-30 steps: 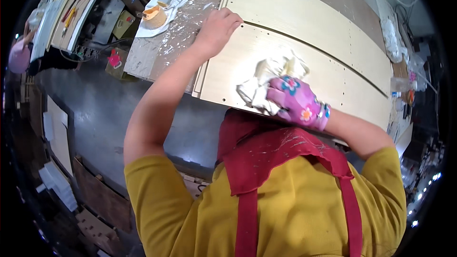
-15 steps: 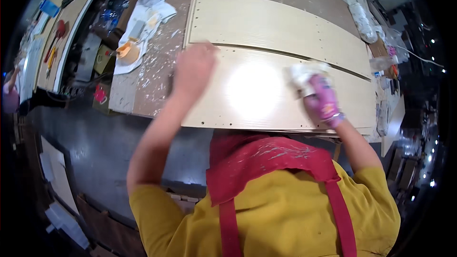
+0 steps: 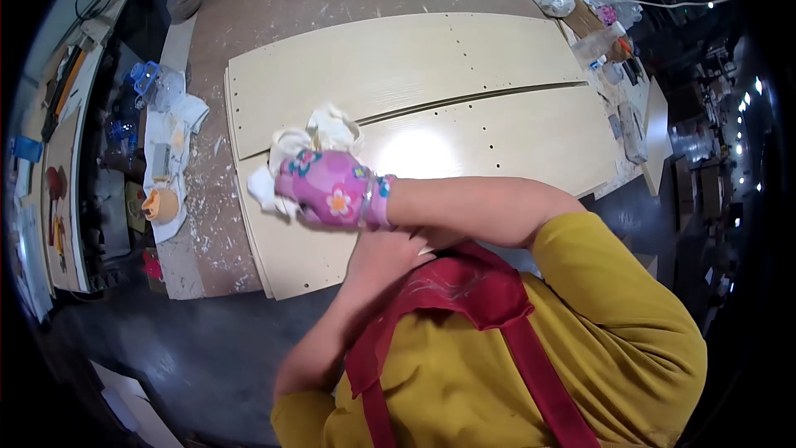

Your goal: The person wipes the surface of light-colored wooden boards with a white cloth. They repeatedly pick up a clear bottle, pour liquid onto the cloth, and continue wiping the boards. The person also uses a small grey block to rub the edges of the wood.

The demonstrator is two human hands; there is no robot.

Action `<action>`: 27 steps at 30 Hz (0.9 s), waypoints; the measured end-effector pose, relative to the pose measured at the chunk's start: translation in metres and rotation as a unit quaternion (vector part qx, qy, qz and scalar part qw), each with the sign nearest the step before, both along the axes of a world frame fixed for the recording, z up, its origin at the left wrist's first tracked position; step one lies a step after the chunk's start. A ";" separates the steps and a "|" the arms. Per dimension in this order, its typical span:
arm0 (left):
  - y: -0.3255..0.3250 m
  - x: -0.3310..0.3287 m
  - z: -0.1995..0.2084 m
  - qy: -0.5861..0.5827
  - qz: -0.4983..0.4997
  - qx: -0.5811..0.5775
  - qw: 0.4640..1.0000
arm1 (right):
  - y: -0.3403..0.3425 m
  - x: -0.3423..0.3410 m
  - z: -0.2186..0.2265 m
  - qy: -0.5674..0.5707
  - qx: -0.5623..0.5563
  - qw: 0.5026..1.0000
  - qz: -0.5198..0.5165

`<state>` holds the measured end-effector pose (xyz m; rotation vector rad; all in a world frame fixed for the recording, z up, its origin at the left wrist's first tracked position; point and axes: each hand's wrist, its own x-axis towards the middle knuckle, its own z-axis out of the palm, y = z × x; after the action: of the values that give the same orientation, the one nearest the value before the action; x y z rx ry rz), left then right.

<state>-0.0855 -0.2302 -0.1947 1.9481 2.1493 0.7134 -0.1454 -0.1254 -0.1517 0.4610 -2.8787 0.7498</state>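
R hand (image 3: 333,189), in a pink flowered glove, has its fingers curled over a bunched white rag (image 3: 333,130), gripping it flat on the near board (image 3: 531,134). Rag sits at the board's L end, pushing out past the fingers on the far & L sides, w/ its far part over the gap betw. the two boards.

Key relation: near board's long axis runs L to R, approx. in line w/ the R forearm (image 3: 473,199), so most of its length lies to the R of the rag. Far board (image 3: 373,62) lies alongside, just beyond the gap.

L hand (image 3: 385,257), bare, is at the near edge, just nearside of the R wrist & partly hidden; can't tell if it's open or closed. It's the nearer one to the body; R arm crosses beyond it.

Bench (image 3: 217,236) L side: orange cup (image 3: 163,204) on a white cloth (image 3: 177,224), clear jug w/ blue handle (image 3: 166,87) farther back.
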 end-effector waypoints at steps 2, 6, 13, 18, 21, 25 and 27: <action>-0.002 -0.001 0.010 0.045 -0.001 -0.015 0.999 | 0.025 0.017 -0.003 -0.054 -0.039 0.998 -0.013; 0.002 -0.004 0.008 0.077 0.015 0.054 0.995 | 0.094 0.055 0.027 -0.064 -0.074 0.971 -0.219; 0.007 0.003 -0.001 0.094 0.029 0.086 0.992 | -0.026 -0.058 0.001 0.004 -0.014 0.999 -0.032; 0.002 -0.001 0.002 0.027 0.037 0.063 0.997 | -0.024 -0.053 -0.008 0.010 -0.070 0.995 0.072; -0.004 0.000 0.009 -0.077 0.011 0.010 0.997 | 0.016 0.011 -0.006 -0.074 0.000 0.993 0.096; -0.006 0.008 0.003 -0.260 0.040 0.088 0.961 | -0.034 0.013 0.011 -0.081 0.010 0.959 0.272; -0.001 0.013 0.002 -0.258 0.076 0.115 0.956 | -0.067 -0.005 -0.002 0.009 0.029 0.942 0.334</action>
<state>-0.0728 -0.2317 -0.1924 1.4661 1.9593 1.3775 -0.1507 -0.1922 -0.1540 1.4811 -2.7139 0.7220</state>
